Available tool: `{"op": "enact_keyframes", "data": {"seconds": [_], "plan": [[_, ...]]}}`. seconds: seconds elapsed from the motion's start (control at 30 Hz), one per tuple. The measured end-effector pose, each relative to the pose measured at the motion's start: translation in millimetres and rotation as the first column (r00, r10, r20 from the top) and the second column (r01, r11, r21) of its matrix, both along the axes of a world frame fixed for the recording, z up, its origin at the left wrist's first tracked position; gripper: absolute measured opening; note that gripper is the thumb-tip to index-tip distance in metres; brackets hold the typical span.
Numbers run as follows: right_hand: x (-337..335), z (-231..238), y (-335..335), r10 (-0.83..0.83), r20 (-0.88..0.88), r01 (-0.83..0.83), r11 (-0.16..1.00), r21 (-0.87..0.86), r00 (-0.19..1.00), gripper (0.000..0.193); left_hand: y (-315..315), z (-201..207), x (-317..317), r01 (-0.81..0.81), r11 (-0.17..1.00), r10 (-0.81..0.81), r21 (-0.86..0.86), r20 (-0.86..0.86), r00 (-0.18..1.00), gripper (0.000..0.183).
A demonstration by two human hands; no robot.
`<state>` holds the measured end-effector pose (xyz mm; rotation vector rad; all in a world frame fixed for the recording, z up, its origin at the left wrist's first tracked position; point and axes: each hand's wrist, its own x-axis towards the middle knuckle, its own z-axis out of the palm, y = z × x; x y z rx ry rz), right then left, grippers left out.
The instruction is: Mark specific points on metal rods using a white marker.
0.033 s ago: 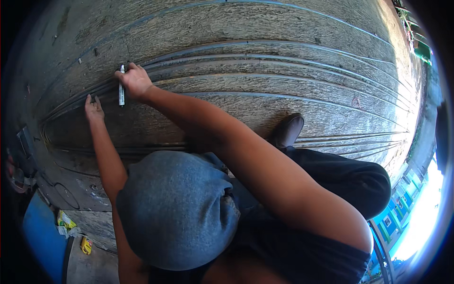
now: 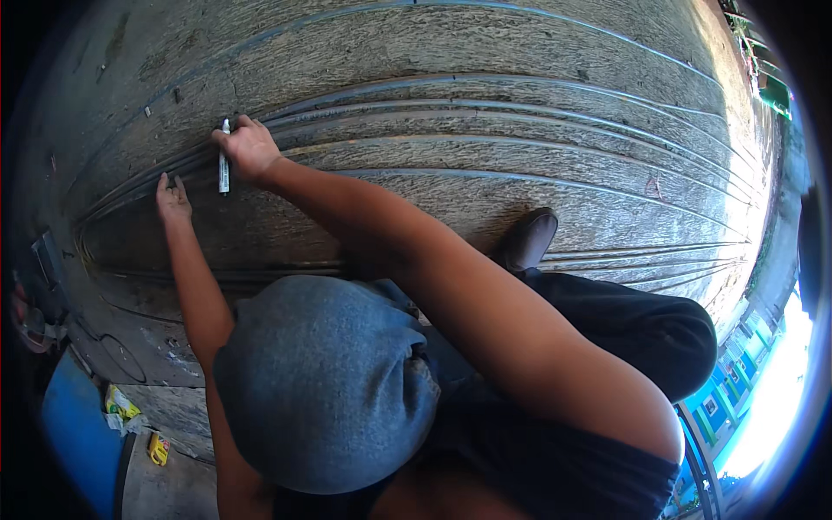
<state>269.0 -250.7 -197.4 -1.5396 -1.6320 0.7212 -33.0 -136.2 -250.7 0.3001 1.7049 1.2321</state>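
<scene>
A white marker pen [image 2: 224,175] is in the grip of my right hand [image 2: 251,149], standing across a group of long thin metal rods [image 2: 381,107] on the ground. That hand is closed, and its fingertips are partly hidden. To the left, my left hand [image 2: 174,201] is palm up at the near side of the rods, its fingers stretched and apart. The fingertips come close to the rods; whether they touch them I cannot tell.
More rods [image 2: 641,254] lie nearer, beside my dark shoe [image 2: 530,238]. My denim-covered knee [image 2: 321,381] fills the lower middle. At lower left are a blue panel [image 2: 80,433], a yellow bottle [image 2: 159,449] and a yellow-and-white packet [image 2: 123,405]. Rough concrete [image 2: 537,52] spreads beyond the rods.
</scene>
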Motion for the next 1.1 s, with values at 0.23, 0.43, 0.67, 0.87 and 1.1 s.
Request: {"op": "enact_keyframes", "data": {"seconds": [0.23,0.43,0.67,0.87,1.1], "plan": [[13.8,13.5,-2.4,0.020,0.018,-0.021,0.999,0.047,1.000,0.033,-7.7,29.8,19.9,0.003,0.999,-0.001,-0.035,0.049,0.999,0.046],[51.3,59.8,-24.0,0.101,-0.108,-0.116,0.983,-0.143,0.989,0.034,-37.4,74.0,58.3,-0.066,0.998,0.058,0.021,0.279,0.959,0.047],[120.1,101.3,-46.0,0.125,-0.152,-0.167,0.936,-0.310,0.980,0.033,-24.7,94.0,80.1,-0.155,0.987,0.155,-0.028,0.360,0.920,0.024],[178.6,108.5,-36.2,0.105,-0.118,-0.136,0.943,-0.303,0.987,0.027,-27.2,123.0,137.5,-0.216,0.975,0.219,-0.051,0.403,0.889,0.032],[256.3,174.0,-29.5,0.062,-0.242,-0.132,0.948,-0.288,0.968,0.027,-9.6,239.3,194.1,-0.131,0.991,0.124,-0.002,0.336,0.934,0.039]]}}
